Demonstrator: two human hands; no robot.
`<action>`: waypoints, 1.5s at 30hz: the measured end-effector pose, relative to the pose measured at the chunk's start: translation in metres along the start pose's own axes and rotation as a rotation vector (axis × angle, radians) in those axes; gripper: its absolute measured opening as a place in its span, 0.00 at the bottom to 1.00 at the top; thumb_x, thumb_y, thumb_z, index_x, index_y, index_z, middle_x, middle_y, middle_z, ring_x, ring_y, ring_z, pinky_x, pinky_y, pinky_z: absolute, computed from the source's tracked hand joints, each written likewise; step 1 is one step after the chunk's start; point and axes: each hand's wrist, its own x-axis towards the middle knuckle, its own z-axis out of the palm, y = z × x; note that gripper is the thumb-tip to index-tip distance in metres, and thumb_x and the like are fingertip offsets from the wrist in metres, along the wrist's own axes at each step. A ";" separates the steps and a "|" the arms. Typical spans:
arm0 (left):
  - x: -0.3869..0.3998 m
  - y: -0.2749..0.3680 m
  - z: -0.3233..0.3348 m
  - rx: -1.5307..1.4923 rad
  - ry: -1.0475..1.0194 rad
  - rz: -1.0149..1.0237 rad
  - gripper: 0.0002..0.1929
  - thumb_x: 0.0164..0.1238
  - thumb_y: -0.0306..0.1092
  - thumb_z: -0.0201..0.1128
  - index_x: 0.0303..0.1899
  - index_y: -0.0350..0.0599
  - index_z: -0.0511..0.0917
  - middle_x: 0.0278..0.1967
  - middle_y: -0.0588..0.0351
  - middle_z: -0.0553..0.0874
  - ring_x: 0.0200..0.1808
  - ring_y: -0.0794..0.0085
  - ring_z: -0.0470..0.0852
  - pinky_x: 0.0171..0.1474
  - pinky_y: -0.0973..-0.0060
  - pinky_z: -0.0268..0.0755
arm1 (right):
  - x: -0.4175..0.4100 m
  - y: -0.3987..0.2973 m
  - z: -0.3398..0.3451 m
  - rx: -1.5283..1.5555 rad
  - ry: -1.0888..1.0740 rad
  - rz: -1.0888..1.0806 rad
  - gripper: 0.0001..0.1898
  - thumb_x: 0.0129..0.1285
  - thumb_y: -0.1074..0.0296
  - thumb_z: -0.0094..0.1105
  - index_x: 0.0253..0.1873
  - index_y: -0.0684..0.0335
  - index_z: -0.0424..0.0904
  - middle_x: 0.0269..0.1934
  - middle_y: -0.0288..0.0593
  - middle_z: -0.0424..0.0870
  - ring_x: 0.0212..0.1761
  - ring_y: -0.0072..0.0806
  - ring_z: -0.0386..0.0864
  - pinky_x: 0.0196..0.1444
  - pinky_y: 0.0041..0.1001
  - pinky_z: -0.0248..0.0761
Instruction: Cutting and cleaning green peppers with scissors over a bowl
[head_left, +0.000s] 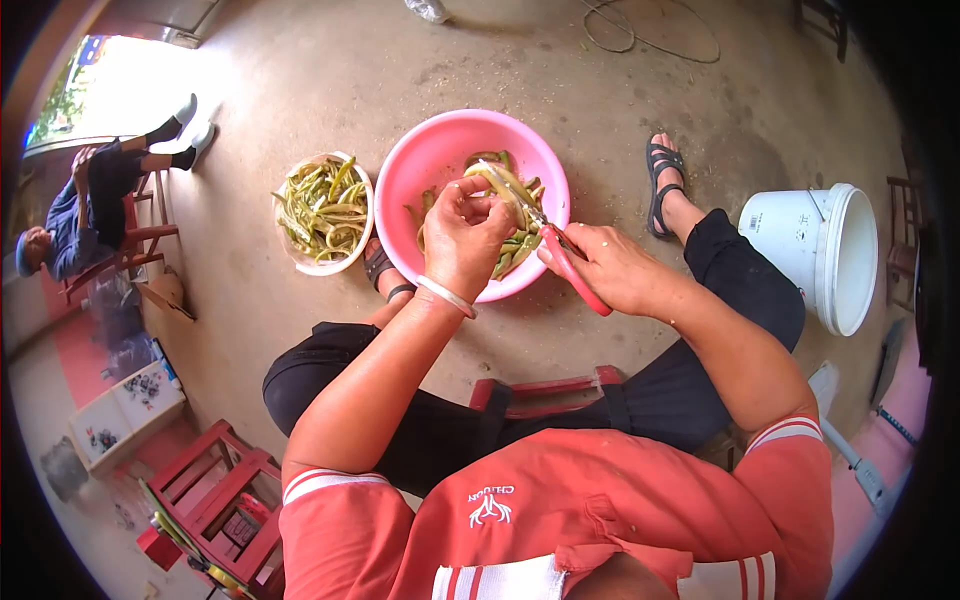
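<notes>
My left hand holds a pale green pepper over a pink plastic basin. In my right hand is a pair of red-handled scissors, with its blades against the pepper's lower end. How far the blades are parted is too small to tell. More green pepper pieces lie in the bottom of the basin, partly hidden by my left hand. Left of the basin, a round white container is heaped with long green pepper strips.
A white plastic bucket lies tilted beyond my right knee. To the left, a person sits on a red wooden chair. Another red wooden chair stands at lower left. A looped cord lies on the concrete floor.
</notes>
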 end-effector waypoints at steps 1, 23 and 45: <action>0.000 -0.002 -0.001 0.029 -0.002 -0.001 0.16 0.61 0.24 0.59 0.49 0.31 0.69 0.35 0.53 0.81 0.34 0.75 0.82 0.37 0.81 0.78 | -0.001 0.001 0.000 -0.028 -0.021 0.010 0.19 0.65 0.53 0.51 0.39 0.69 0.72 0.26 0.53 0.77 0.26 0.41 0.75 0.31 0.35 0.66; -0.003 -0.007 -0.011 0.089 -0.065 -0.002 0.18 0.62 0.25 0.60 0.51 0.29 0.68 0.35 0.51 0.83 0.35 0.75 0.82 0.40 0.78 0.77 | 0.002 0.002 0.001 -0.190 0.042 -0.033 0.22 0.64 0.48 0.47 0.37 0.66 0.75 0.26 0.58 0.79 0.32 0.51 0.78 0.37 0.43 0.69; 0.000 -0.009 -0.066 -0.425 -0.669 -0.420 0.22 0.60 0.29 0.63 0.56 0.42 0.69 0.44 0.58 0.78 0.46 0.74 0.77 0.51 0.74 0.70 | 0.003 -0.019 0.003 0.299 -0.350 0.041 0.23 0.66 0.48 0.50 0.31 0.66 0.74 0.20 0.36 0.74 0.23 0.18 0.71 0.26 0.25 0.67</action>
